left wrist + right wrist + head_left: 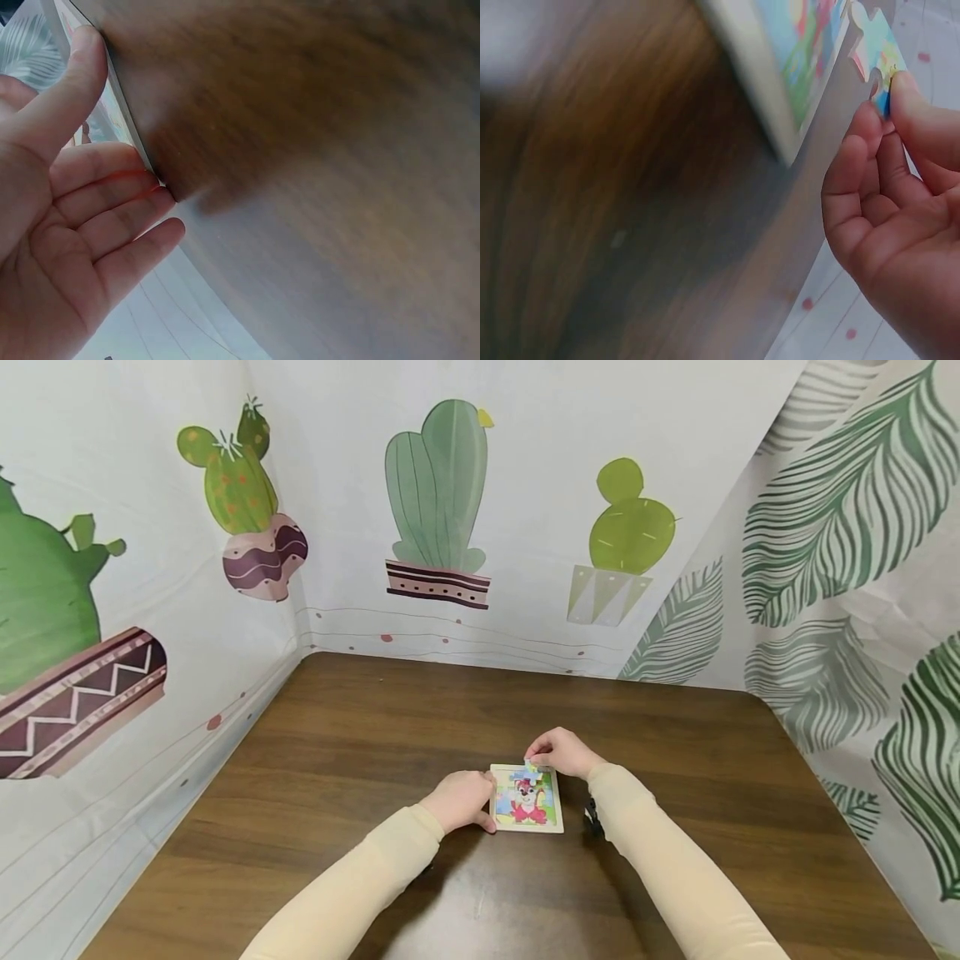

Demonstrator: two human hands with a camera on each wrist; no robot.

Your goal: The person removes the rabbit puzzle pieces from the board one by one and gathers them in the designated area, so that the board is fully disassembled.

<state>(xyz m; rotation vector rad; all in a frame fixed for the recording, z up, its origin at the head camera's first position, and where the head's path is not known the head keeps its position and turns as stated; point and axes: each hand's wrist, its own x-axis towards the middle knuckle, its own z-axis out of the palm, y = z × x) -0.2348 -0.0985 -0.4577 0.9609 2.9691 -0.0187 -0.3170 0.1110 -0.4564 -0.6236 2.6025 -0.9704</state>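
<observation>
A small square jigsaw puzzle [527, 810] in a pale frame lies on the table, its picture a brown-and-white animal in red. My left hand [462, 800] holds the frame's left edge, thumb at the near corner and fingers farther up. In the left wrist view, the thumb [86, 67] and bent fingers touch the frame's rim [129, 124]. Between thumb and fingertips, my right hand [564, 753] pinches a light-blue and yellow puzzle piece [877, 49] over the far edge of the puzzle. The right wrist view shows the piece's knobbed outline, raised and apart from the frame.
The brown wooden table [390, 718] extends around the puzzle on all sides. Behind it and at both sides hangs white cloth [536, 527] printed with cacti and leaves. A dark object [593, 817] shows under the right wrist.
</observation>
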